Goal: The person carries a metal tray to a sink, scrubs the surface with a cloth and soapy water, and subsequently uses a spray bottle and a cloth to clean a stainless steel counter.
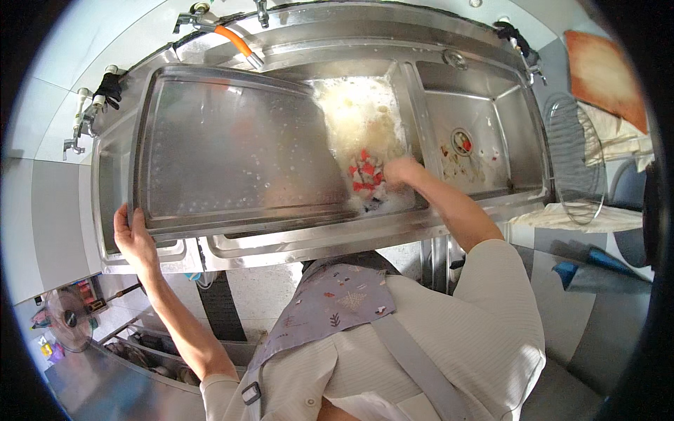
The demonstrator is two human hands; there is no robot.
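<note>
A large rimmed metal tray (237, 147), wet with drops and suds, lies slanted across the left part of a stainless steel sink. My left hand (134, 237) grips its near left corner, fingers over the rim. My right hand (403, 172) is blurred, over the middle basin of foamy, cloudy water (363, 116), right beside a red and white cloth or scrubber (366, 172). Its fingers look bent, but whether they hold that thing or something else cannot be made out. The tray's right end dips into the foam.
Food scraps lie around the drain (462, 142) in the right basin. A faucet with an orange hose (231, 41) reaches over the tray's far edge. Black gloves (109, 90) hang on a left tap. An oval wire rack (575, 158) stands at right, near an orange-brown board (605, 79) and cloths.
</note>
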